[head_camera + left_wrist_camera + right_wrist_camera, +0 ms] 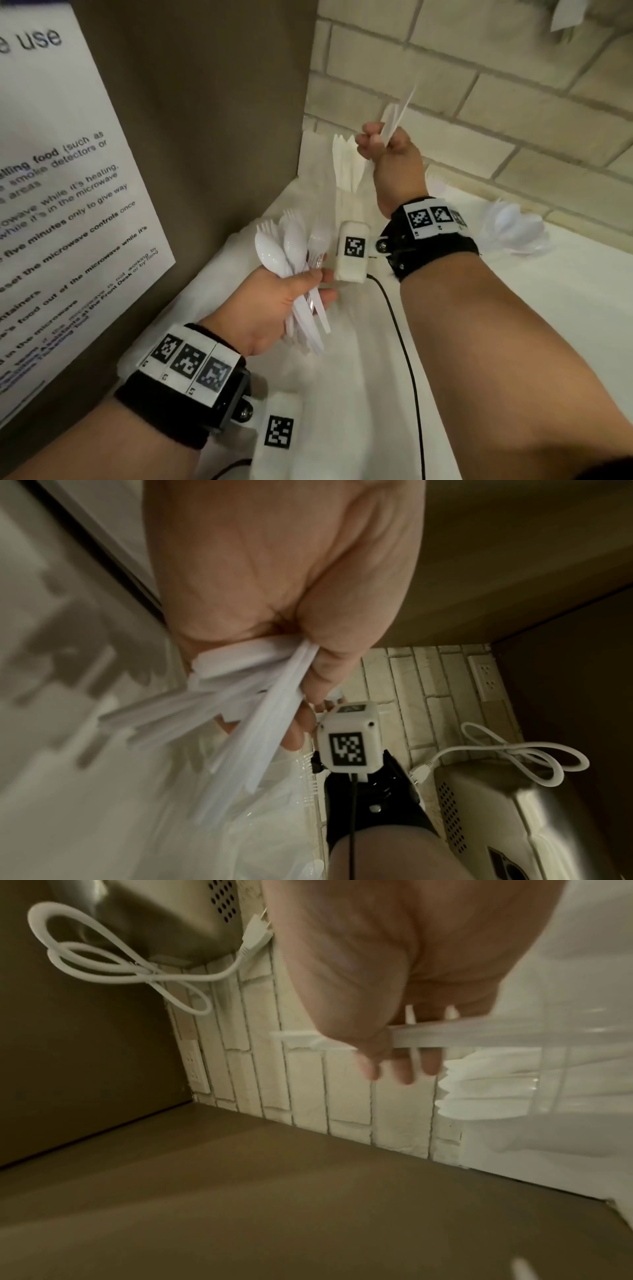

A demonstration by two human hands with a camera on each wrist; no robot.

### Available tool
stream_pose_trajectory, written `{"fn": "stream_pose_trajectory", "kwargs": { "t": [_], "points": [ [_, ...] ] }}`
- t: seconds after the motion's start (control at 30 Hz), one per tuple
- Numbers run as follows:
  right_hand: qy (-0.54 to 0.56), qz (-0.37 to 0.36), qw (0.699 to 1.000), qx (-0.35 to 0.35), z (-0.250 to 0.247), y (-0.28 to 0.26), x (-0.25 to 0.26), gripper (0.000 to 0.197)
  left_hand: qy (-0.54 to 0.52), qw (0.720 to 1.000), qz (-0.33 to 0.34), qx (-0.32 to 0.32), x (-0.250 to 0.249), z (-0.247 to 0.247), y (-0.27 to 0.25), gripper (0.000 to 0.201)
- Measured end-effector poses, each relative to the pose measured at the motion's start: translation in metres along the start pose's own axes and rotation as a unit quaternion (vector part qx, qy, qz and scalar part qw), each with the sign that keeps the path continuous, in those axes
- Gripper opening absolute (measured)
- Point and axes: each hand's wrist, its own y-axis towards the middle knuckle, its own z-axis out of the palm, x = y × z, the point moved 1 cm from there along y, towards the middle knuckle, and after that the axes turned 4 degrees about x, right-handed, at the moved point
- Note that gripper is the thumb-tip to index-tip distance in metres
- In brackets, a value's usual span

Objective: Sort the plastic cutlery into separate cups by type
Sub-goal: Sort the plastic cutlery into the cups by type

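Two hands work above a white-draped worktop (565, 325): the left hand (274, 308) clenches a mixed bundle of white plastic spoons and forks (294, 260), while the right hand (387, 147) pinches white plastic knives (397, 113) over a knife-filled clear cup (346, 171), where a loose pinch could scatter them.

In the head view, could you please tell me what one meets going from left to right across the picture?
Printed notice → left hand gripping a mixed cutlery bundle → right hand holding knives → pile of spoons by the brick wall.
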Motion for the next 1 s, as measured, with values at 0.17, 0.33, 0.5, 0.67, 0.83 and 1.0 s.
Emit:
{"fn": "stream_pose_trajectory", "kwargs": {
  "t": [0.17,0.33,0.5,0.67,0.83,1.0],
  "points": [
    [-0.16,0.101,0.982,0.021,-0.003,0.001,-0.005,0.056,0.001,1.0,0.005,0.008,0.0,0.0,0.0,0.02],
    [-0.131,0.056,0.99,0.0,-0.016,-0.027,0.008,0.056,-0.001,1.0,0.002,0.014,-0.002,0.006,-0.003,0.026],
    [-0.107,0.041,0.991,0.065,-0.026,-0.078,0.026,0.023,-0.006,0.999,0.003,0.034,-0.004,0.015,-0.006,0.028],
    [-0.14,0.124,0.974,0.128,-0.029,-0.121,0.019,0.042,0.01,0.999,0.025,0.046,-0.002,0.03,-0.01,0.026],
    [0.03,0.154,0.979,0.126,-0.029,-0.141,0.001,0.017,-0.005,0.998,0.021,0.059,0.001,0.038,-0.015,0.03],
    [0.221,0.174,0.955,0.09,-0.038,-0.145,-0.005,0.014,0.021,0.999,0.027,0.026,0.005,0.036,-0.014,0.025]
  ]
}}
